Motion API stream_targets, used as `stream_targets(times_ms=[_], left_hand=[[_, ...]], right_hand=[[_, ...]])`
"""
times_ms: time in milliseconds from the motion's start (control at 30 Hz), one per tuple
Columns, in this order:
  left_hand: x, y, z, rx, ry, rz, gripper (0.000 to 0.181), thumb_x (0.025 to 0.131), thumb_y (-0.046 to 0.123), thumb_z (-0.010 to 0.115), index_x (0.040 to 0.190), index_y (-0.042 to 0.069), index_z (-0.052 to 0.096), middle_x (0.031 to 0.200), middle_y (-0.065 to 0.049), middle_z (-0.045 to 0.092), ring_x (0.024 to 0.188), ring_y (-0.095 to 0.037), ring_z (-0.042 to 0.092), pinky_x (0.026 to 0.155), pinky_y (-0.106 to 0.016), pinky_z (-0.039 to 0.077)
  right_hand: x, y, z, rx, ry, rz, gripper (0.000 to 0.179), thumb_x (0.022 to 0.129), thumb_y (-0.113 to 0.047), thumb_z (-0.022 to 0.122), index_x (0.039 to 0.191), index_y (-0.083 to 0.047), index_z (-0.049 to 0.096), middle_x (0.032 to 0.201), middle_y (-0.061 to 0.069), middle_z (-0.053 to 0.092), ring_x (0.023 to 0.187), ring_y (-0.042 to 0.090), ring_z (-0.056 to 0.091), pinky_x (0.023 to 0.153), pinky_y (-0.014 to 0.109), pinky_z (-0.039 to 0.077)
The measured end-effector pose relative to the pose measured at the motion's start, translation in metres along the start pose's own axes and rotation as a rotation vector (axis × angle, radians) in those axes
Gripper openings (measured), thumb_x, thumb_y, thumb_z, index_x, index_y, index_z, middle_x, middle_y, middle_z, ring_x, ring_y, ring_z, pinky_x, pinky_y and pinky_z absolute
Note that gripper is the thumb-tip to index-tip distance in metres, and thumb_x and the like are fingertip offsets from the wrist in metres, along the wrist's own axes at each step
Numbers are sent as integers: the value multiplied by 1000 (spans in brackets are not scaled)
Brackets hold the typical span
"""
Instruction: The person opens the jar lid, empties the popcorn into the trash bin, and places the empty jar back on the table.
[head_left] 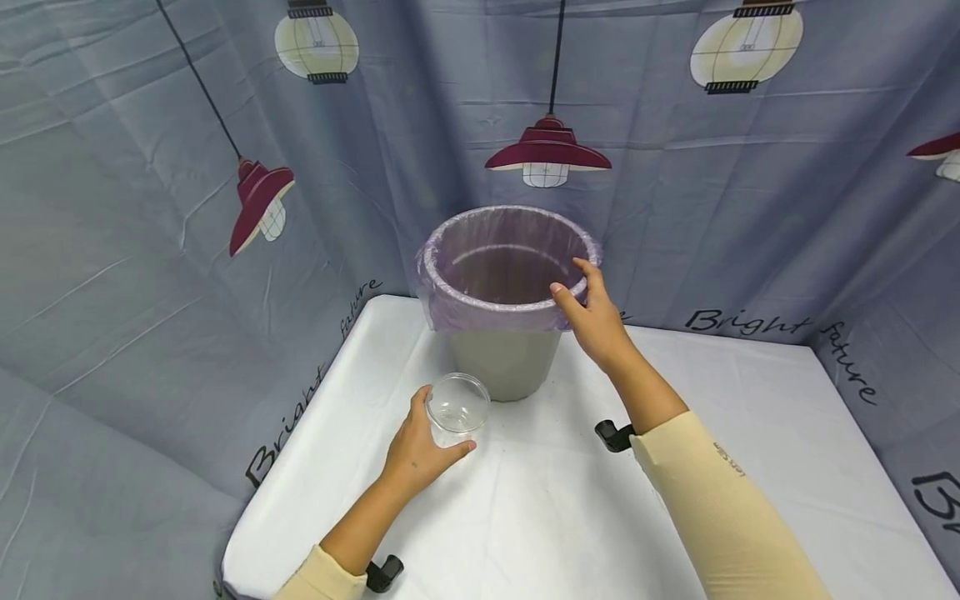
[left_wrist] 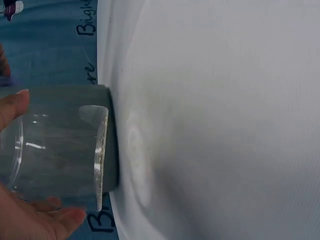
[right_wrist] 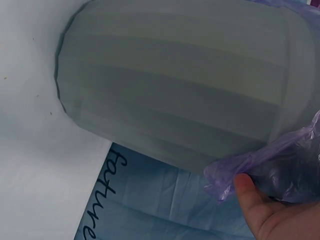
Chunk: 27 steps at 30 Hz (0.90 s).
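Note:
A clear round plastic cup [head_left: 457,404] is gripped by my left hand [head_left: 420,454], the thumb on its near side and the fingers round its far side. In the left wrist view, the cup [left_wrist: 60,150] lies across the picture, and the bin shows through its transparent wall. My right hand [head_left: 596,325] rests at the right rim of a grey trash bin [head_left: 502,362] with thumb and index finger spread apart. A purple plastic bag [head_left: 491,312] lines the bin and folds over its rim. From the right wrist, the thumb [right_wrist: 250,200] shows at the bag's loose edge.
The bin stands near the back edge of a white-covered table [head_left: 712,500]. Behind it hangs a grey-blue curtain [head_left: 420,150] printed with lamps and lettering. Black wrist mounts [head_left: 615,435] show beside both forearms.

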<state>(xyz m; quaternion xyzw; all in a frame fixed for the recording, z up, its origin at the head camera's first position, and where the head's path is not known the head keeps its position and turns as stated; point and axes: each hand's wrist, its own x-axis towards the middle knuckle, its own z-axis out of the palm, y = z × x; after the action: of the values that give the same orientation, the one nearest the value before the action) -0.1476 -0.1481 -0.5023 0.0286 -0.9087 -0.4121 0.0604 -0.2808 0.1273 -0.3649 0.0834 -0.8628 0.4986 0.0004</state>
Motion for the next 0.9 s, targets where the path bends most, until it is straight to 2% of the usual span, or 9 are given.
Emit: stream_targets(times_ms=[200,367,500,700,900], left_hand=[[-13,3,18,-115,-101,23,116,67,45,91,154,13,20,148,-20,46,129,-40,51,98,-59,45],[-25,3,35,-161,-190,32,117,68,45,90,155,14,18,150,-20,43,133,-39,48,102,-59,43],[-30,4,45,-183,-218,53,117,69,48,89,155,14,18,150,-19,43,133,-39,47,103,-60,42],[-35,6,54,-196,-256,63,119,68,54,87,156,17,16,149,-20,43,132,-38,48,102,-59,44],[-41,8,66,-215,-280,64,119,67,52,89,156,19,16,150,-16,45,132,-36,49,103,-58,43]], right_hand=[[0,-1,-1,1,1,-1,80,94,-69,45,158,-38,9,164,20,16,145,49,24,109,71,26],[0,0,0,-1,8,-9,80,94,-68,45,158,-37,9,163,21,18,145,49,25,109,70,26],[1,3,0,-3,11,-11,83,92,-73,45,158,-38,10,163,21,19,145,49,25,110,70,26],[0,3,1,0,18,-14,80,94,-69,46,158,-37,10,163,21,20,145,48,26,110,70,27],[0,3,2,8,19,-13,79,95,-67,46,158,-37,10,163,21,19,145,48,25,110,70,27]])
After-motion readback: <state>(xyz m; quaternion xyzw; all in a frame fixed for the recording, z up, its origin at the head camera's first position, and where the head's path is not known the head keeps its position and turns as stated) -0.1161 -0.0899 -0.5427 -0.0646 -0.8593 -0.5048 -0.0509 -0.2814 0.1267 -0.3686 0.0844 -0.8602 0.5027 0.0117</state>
